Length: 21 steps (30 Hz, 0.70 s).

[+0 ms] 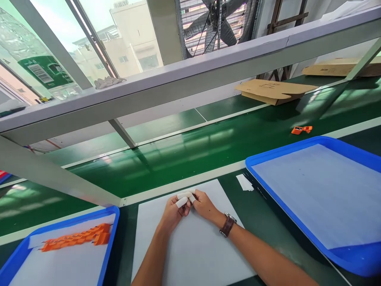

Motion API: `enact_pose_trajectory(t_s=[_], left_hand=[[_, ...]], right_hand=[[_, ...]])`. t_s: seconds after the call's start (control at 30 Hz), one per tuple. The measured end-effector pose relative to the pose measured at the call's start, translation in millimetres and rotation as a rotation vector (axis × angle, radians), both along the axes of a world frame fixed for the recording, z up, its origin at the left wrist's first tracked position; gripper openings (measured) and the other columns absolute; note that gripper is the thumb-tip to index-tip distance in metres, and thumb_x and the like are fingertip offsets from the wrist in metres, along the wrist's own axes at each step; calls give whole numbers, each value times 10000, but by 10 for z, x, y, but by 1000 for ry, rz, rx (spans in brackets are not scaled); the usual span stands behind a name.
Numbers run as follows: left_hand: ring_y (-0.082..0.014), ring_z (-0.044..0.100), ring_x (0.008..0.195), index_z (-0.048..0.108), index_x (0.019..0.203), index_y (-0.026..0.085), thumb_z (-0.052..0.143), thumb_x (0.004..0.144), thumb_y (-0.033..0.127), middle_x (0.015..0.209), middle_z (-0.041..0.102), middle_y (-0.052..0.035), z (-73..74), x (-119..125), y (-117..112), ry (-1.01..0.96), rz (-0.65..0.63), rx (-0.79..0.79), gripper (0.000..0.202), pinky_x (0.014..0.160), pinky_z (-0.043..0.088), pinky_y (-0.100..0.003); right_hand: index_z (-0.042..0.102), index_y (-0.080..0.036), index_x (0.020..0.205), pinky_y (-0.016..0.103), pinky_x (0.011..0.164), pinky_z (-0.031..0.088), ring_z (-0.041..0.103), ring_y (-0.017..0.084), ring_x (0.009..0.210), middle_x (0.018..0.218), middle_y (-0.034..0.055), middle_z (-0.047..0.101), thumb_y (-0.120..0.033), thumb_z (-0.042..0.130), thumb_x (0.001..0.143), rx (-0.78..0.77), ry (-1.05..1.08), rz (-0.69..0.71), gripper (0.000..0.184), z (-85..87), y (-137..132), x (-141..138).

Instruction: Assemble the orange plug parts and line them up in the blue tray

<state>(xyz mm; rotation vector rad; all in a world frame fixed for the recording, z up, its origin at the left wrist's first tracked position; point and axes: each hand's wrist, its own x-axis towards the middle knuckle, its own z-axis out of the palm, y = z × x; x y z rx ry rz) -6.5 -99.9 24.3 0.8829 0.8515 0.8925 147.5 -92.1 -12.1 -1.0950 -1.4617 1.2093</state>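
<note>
My left hand (174,211) and my right hand (204,205) meet over a white sheet (202,246) on the dark green bench. White finger covers sit on the thumbs and some fingertips of both. The fingers are closed and pressed together, tip to tip. Whatever lies between them, if anything, is hidden. A brown-strapped watch (228,225) is on my right wrist. To the left, a blue tray (114,234) lined with white paper carries a row of small orange parts (76,238).
At the right lies a larger blue tray (354,258) lined with white paper. Small white paper pieces (245,182) rest beside it. An orange piece (301,130) and flat cardboard (276,89) lie farther back. A raised shelf beam (184,79) crosses ahead, with a plastic bottle (41,63) on it.
</note>
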Motion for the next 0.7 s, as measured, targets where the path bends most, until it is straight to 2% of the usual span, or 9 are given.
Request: enact_pose_trajectory(t_s=[0.3,0.4,0.47,0.6,0.7], left_hand=[[-75,497,478,711,784,90,709,834,315,639,613,-43,-2,-9,13,-24,4,-21,230,508,304,-230],[-58,495,491,722,952,130,694,840,285,779,663,-42,-18,-8,24,-65,50,-19,194,546,355,-231],[-55,478,496,710,1039,152,693,838,268,795,671,-33,-22,-4,32,-118,93,-24,233,614,415,-258],[-70,435,482,709,1006,127,717,808,216,606,605,2,-17,-2,40,-170,134,-35,216,659,448,-301],[-67,442,492,706,1024,131,740,777,187,649,629,-10,-17,-4,42,-165,145,-42,255,628,432,-282]], right_hand=[[649,-177,796,279,649,436,579,171,706,753,10,673,-95,467,771,-33,17,-33,201,-2,-6,-7],[679,-171,884,293,691,480,622,184,776,845,29,708,-125,495,810,-40,54,-14,203,31,-17,-11],[689,-175,996,300,709,515,654,184,800,918,40,724,-146,496,841,-46,92,20,250,58,-29,-18],[656,-185,1178,319,710,568,694,182,780,954,53,741,-246,487,930,-67,161,76,307,88,-46,-34],[652,-183,1198,335,724,581,701,185,779,965,61,745,-285,514,941,-75,179,80,309,82,-45,-39]])
